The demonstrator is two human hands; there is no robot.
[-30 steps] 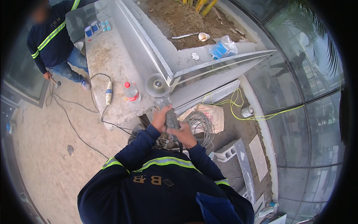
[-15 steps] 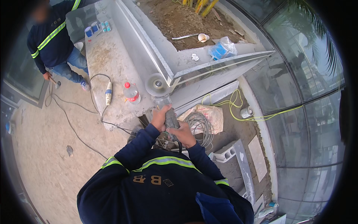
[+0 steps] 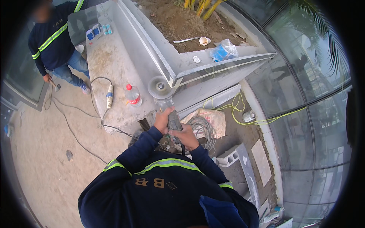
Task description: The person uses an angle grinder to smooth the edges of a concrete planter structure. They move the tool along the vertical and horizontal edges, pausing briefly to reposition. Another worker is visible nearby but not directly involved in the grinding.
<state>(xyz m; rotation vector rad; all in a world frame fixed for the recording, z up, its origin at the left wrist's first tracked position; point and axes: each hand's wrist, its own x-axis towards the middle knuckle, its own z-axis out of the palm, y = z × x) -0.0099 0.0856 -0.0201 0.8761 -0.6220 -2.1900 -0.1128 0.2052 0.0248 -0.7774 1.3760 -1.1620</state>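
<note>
An angle grinder (image 3: pixel 174 122) is held between my two hands, its round disc (image 3: pixel 159 87) facing away from me. My left hand (image 3: pixel 162 121) wraps around the front of its dusty body. Farther back, my right hand (image 3: pixel 186 136) grips the handle end, with a dark cord trailing below. The disc sits at the corner where the edges of two grey stone slabs (image 3: pixel 173 78) meet on the planter. Whether the disc touches the stone or spins, I cannot tell.
A bottle with a red cap (image 3: pixel 133 95) and a cord connector (image 3: pixel 110 96) rest on the ledge to the left. Coiled cable (image 3: pixel 203 131) lies by a sack, near a yellow-green cord (image 3: pixel 237 110). At the far left, a co-worker (image 3: pixel 57 41) holds a hammer (image 3: pixel 57 87).
The surroundings have shifted slightly in the view, mostly to the left. Both hands keep their hold on the angle grinder, and its disc stays at the slab corner.
</note>
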